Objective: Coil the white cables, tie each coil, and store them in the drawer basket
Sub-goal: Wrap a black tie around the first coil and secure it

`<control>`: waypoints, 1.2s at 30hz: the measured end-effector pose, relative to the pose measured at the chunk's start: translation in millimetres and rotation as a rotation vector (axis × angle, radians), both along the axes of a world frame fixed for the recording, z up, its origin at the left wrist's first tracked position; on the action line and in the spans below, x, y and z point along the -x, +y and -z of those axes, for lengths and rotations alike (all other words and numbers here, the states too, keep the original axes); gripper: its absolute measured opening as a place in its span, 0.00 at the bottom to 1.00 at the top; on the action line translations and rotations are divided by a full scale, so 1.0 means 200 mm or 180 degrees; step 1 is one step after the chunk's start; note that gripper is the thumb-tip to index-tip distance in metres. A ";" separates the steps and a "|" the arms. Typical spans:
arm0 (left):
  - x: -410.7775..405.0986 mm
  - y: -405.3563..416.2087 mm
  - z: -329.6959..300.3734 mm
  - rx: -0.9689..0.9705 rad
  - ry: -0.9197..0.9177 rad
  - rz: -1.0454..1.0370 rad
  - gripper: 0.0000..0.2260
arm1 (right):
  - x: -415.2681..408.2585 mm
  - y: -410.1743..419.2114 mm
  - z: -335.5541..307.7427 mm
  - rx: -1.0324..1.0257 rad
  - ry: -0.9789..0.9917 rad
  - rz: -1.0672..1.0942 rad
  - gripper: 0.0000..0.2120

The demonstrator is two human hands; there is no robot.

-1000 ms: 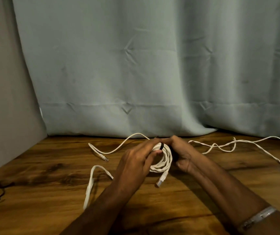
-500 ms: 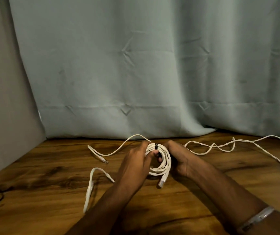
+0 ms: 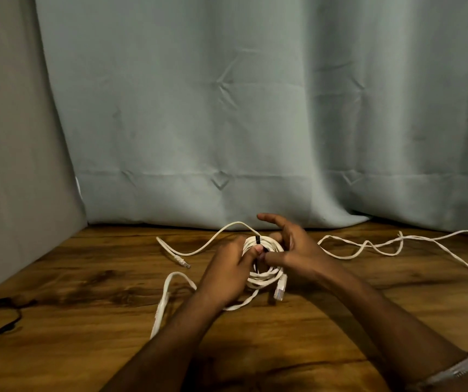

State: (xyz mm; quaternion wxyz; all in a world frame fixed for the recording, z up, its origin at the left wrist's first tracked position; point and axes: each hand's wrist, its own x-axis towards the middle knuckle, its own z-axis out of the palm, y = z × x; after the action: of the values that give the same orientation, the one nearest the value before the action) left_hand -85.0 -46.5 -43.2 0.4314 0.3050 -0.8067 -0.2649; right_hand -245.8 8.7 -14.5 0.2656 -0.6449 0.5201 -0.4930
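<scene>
Tying is the step in hand: a white coil [image 3: 265, 267] is held just above the wooden table [image 3: 85, 292], between both hands, with a black tie [image 3: 257, 240] wrapped over its top strands. The left hand [image 3: 227, 274] grips the coil's left side, thumb pressed close by the tie. The right hand [image 3: 295, 250] pinches near the tie with thumb and a fingertip, while its forefinger sticks out straight above the grip. Below the grip a cable plug [image 3: 279, 291] hangs from the coil. Left of the grip, a loose white cable [image 3: 199, 250] trails across the table; right of it, a second loose cable [image 3: 383, 244] runs well away. Further left lies a black cord [image 3: 9, 321]. No drawer basket is visible. Judging from this, the next move calls for cinching the tie tight without letting the loops spring apart, so the left hand should keep its hold until the tie is secure.
</scene>
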 end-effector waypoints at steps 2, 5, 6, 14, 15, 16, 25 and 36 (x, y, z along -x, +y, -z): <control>0.00 0.00 0.00 -0.0117 -0.0033 0.0045 0.08 | 0.00 -0.01 0.01 0.0257 0.0516 0.0330 0.39; 0.00 0.02 -0.01 -0.0278 0.0034 0.0171 0.12 | 0.00 0.00 -0.01 0.0561 0.1482 0.0903 0.35; 0.00 0.02 -0.01 -0.0288 0.0084 0.0189 0.13 | -0.01 0.01 -0.02 0.0693 0.1756 0.1063 0.32; 0.02 0.03 -0.02 -0.1042 0.0722 0.0387 0.19 | -0.02 0.05 -0.07 0.1734 0.3258 0.0887 0.17; 0.02 0.03 -0.02 -0.1193 0.0795 0.0407 0.21 | -0.03 0.05 -0.08 0.1820 0.3405 0.0839 0.16; 0.02 0.02 -0.02 -0.1311 0.0837 0.0424 0.22 | -0.03 0.05 -0.08 0.1859 0.3517 0.0791 0.15; 0.02 0.03 -0.05 -0.1427 0.0902 0.0426 0.17 | -0.04 0.04 -0.08 0.1937 0.3664 0.0557 0.11; 0.03 0.03 -0.02 -0.1170 0.0951 0.0331 0.13 | -0.02 0.06 -0.08 0.1897 0.3668 0.0388 0.08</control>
State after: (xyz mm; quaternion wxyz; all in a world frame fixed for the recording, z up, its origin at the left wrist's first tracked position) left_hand -91.2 -40.9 -39.1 0.4690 0.2939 -0.6867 -0.4713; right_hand -241.9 21.1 2.2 -0.2745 -0.8214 0.4559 -0.2053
